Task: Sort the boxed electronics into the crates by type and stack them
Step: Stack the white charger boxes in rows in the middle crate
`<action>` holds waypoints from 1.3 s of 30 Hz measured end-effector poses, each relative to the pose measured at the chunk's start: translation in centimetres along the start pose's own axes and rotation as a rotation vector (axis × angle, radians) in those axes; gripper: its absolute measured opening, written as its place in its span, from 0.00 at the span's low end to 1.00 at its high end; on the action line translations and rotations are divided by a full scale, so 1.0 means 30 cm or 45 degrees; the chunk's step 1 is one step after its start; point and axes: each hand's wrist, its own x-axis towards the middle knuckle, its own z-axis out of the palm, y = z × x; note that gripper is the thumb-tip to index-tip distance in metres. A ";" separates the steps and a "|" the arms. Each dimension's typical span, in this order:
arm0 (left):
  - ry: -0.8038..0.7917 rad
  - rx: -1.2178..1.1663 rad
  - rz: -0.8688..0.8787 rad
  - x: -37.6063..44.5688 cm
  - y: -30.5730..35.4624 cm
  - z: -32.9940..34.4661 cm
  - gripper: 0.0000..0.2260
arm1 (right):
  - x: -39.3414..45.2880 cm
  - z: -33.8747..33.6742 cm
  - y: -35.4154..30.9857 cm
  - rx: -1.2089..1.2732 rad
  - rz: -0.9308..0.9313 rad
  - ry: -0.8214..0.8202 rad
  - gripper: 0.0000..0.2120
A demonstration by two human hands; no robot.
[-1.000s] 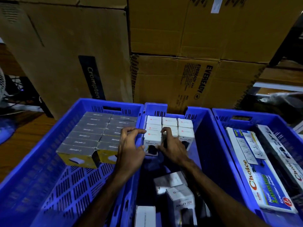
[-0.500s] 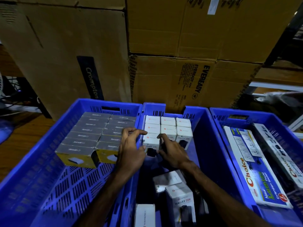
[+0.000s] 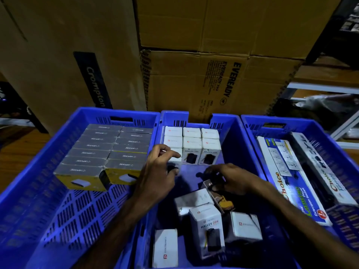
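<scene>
In the middle crate [image 3: 240,144], the left hand [image 3: 157,177] pinches a white box [image 3: 175,160] in the stacked rows; the right hand [image 3: 231,179] grips a dark box [image 3: 210,186] among loose ones.

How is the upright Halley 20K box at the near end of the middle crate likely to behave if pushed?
The Halley 20K box stands tall on a small end, so it may tip rather than slide. Loose boxes crowd it in the middle crate, likely blocking a push. Its crisp edges suggest stiff card.

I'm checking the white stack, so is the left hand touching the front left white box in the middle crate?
Touching. The head view shows the left hand with fingers curled over the top and front of the front left white box in the middle crate, no gap visible.
</scene>
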 end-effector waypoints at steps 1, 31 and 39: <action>-0.013 -0.011 0.004 -0.002 0.003 0.004 0.19 | -0.010 0.007 -0.011 -0.072 -0.036 -0.020 0.26; -0.386 -0.689 -0.197 0.005 0.027 -0.017 0.34 | 0.001 -0.156 -0.110 1.082 -0.329 0.272 0.23; -0.466 -0.828 -0.255 0.006 0.031 -0.013 0.27 | 0.002 -0.186 -0.135 1.143 -0.301 0.461 0.34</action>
